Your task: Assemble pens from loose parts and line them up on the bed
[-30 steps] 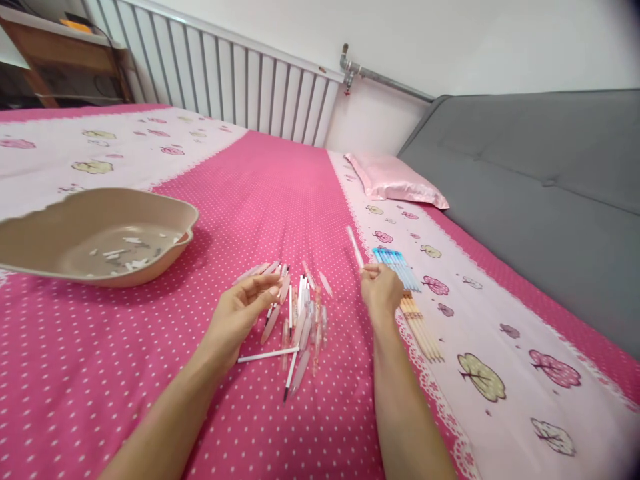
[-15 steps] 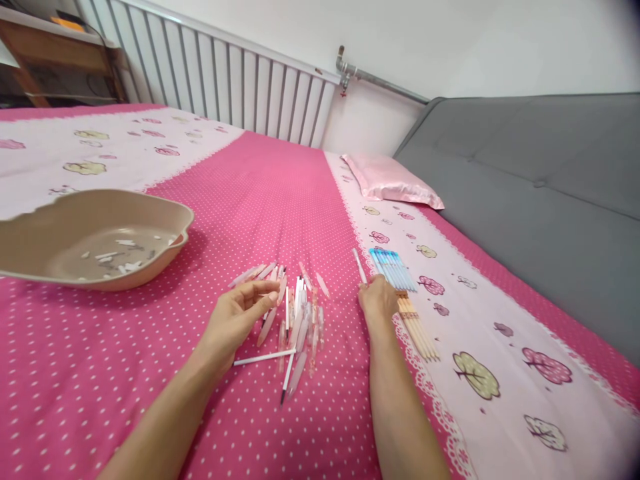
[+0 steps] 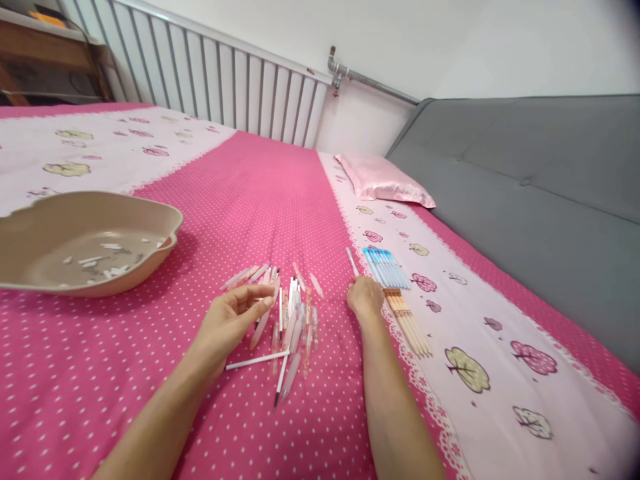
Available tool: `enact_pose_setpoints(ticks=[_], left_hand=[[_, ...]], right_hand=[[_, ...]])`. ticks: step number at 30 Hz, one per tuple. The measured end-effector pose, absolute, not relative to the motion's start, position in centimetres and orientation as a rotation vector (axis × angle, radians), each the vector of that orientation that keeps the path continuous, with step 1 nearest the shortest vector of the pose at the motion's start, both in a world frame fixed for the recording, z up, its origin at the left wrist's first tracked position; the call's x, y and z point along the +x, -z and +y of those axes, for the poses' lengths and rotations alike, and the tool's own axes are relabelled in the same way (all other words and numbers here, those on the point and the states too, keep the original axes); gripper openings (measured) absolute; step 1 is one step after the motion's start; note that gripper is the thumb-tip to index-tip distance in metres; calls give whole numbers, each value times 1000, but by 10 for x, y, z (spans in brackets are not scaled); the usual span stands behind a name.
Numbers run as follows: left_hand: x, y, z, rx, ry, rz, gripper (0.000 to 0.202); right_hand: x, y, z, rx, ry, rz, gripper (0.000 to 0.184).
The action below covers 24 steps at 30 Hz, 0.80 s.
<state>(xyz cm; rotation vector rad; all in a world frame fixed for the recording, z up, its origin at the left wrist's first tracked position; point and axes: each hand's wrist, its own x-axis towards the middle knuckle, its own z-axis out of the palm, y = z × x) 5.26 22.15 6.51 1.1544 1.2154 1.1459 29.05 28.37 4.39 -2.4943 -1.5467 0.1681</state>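
Pinched in my right hand (image 3: 366, 297) is a slim pale pen (image 3: 353, 261), pointing away from me, beside the row of blue pens. Fingers hide its near end. My left hand (image 3: 240, 319) hovers at the left side of a loose pile of pink pen parts (image 3: 295, 327). Its fingers are loosely curled, with thumb and index tips slightly apart and nothing clearly between them. White refills with dark tips are mixed into the pile. One white refill (image 3: 257, 361) lies across its near left side, and another (image 3: 281, 383) points toward me.
Blue pens (image 3: 387, 269) lie side by side right of my right hand, with cream-orange pens (image 3: 409, 323) below them. At left stands a beige basin (image 3: 140, 277) holding small white pieces. A pink pillow (image 3: 383, 179) rests near the grey headboard (image 3: 525, 147).
The whole view has shifted slightly, so things appear a little further left. My right hand still holds the pale pen near the blue row, and my left hand stays over the pile.
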Motion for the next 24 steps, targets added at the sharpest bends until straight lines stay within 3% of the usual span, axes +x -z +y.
enact_pose_setpoints(ticks=[24], left_hand=[[50,-63,222,1210,-1074,1240,35]], right_hand=[[292,-33,290,-2584,-38,-1216,35]])
